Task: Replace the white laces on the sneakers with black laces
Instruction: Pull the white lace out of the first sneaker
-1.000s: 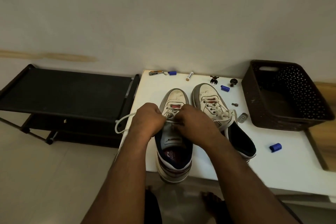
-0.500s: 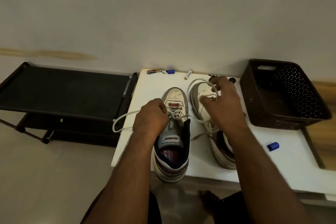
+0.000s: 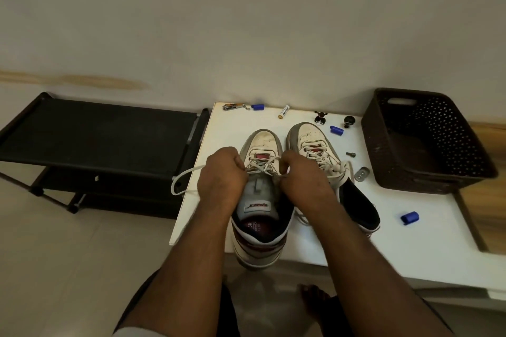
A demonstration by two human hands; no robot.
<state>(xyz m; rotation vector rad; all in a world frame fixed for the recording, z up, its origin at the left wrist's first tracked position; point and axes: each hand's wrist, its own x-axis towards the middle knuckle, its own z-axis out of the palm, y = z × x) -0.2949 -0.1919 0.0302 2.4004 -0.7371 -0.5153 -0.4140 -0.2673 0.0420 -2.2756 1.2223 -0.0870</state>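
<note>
the right hand (image 3: 304, 183), raised over the other shoe half a second ago, is brought back beside the left hand (image 3: 223, 175), both pinching the white lace (image 3: 262, 165) of the left sneaker (image 3: 260, 200) on the surface (image 3: 427, 230), so unlacing goes on.

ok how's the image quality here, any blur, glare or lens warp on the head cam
Head view: dim, warm light, no glare; soft shadows fall under the sneakers. Wide-angle warp bends the white table edge and tilts the dark basket. The left hand and right hand, both gripping the white lace, look slightly soft; print on the battery is unreadable.
</note>
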